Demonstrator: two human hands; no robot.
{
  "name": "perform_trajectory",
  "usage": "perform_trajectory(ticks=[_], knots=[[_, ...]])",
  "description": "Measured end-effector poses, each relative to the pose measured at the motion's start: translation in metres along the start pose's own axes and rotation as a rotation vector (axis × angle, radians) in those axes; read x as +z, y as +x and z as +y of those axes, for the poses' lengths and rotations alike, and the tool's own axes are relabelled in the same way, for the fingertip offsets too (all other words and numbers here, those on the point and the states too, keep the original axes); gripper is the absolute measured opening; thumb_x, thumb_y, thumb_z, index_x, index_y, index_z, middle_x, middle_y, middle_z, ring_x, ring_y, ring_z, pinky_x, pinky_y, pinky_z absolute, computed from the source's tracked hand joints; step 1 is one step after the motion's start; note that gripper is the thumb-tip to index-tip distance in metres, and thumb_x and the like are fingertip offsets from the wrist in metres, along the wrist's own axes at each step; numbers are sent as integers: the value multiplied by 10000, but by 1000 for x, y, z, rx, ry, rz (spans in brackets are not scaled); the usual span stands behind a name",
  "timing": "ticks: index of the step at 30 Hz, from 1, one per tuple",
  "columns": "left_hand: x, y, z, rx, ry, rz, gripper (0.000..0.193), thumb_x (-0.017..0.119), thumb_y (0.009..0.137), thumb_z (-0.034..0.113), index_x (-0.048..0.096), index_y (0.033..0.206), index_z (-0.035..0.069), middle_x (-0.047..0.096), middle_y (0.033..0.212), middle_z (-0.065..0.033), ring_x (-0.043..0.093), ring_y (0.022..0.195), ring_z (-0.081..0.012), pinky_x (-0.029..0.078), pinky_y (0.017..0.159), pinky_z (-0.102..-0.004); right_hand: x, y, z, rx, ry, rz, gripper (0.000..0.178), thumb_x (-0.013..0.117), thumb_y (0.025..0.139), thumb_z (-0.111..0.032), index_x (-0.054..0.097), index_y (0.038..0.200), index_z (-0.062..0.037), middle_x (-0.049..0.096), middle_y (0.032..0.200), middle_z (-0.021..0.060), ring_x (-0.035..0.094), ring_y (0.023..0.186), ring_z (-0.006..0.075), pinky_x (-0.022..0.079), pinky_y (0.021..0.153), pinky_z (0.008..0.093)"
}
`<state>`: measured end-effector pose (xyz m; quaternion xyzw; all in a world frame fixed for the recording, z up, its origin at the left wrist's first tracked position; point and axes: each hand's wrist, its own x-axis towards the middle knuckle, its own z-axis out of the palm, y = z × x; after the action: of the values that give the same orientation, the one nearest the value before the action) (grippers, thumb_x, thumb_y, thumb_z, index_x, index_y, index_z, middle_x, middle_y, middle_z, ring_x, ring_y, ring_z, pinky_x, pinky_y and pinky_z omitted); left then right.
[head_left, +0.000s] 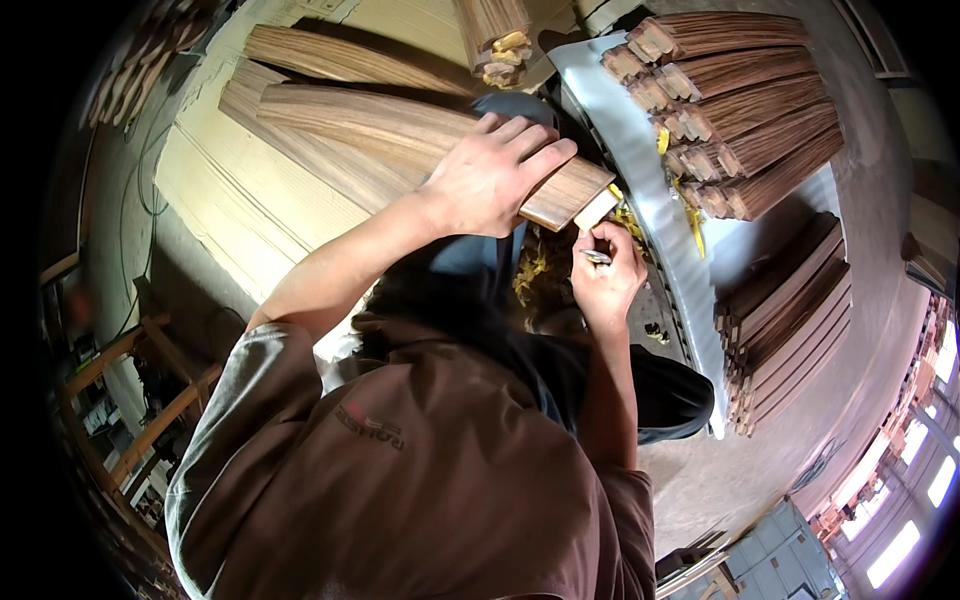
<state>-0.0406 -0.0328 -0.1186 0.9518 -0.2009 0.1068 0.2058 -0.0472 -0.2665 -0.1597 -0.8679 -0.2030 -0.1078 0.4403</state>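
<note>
My left hand (490, 180) lies over a long, curved wooden slat (370, 125), its fingers wrapped across the brown grain near the right end. That end carries a pale, squared tenon (597, 208) with yellow tape along its edge. Just below the tenon, my right hand (608, 278) is closed around a small tool (597, 257) with a shiny metallic end. Most of the tool is hidden in the fingers, so its kind cannot be made out. The right fingertips are close to the tenon; whether they touch it is unclear.
Two more slats (340, 55) lie on the cardboard (215, 150) to the left. Stacked slats (760, 90) rest on a grey-covered surface (665, 240) at right, with darker slats (785, 320) nearer. Yellow tape scraps (535, 268) lie beneath my hands. Another bundle (492, 35) sits at the top.
</note>
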Motion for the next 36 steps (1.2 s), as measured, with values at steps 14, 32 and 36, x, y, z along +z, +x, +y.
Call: perform_trajectory(ticks=[14, 32, 36], knots=[[-6, 2, 1, 12, -9, 22, 790, 846, 649, 225, 539, 1362, 76, 618, 1206, -128, 617, 1086, -310, 466, 902, -430, -40, 35, 47, 552, 370, -35, 249, 799, 913, -202, 736, 1001, 22, 667, 770, 2, 608, 684, 85, 493, 629, 245], [-47, -68, -79, -107, -35, -58, 1043, 788, 544, 43, 410, 1516, 50, 467, 1513, -197, 427, 1422, -394, 351, 1203, -513, -5, 24, 58, 841, 537, -342, 46, 708, 865, -31, 706, 871, 14, 727, 744, 94, 628, 548, 113, 466, 462, 237], [-60, -102, -133, -206, 246, -162, 999, 806, 631, 62, 387, 1537, 102, 469, 1490, -209, 448, 1386, -421, 350, 1203, -536, -6, -8, 74, 670, 131, -437, 175, 749, 892, -202, 729, 870, -30, 719, 672, 75, 702, 601, 156, 545, 578, 311]])
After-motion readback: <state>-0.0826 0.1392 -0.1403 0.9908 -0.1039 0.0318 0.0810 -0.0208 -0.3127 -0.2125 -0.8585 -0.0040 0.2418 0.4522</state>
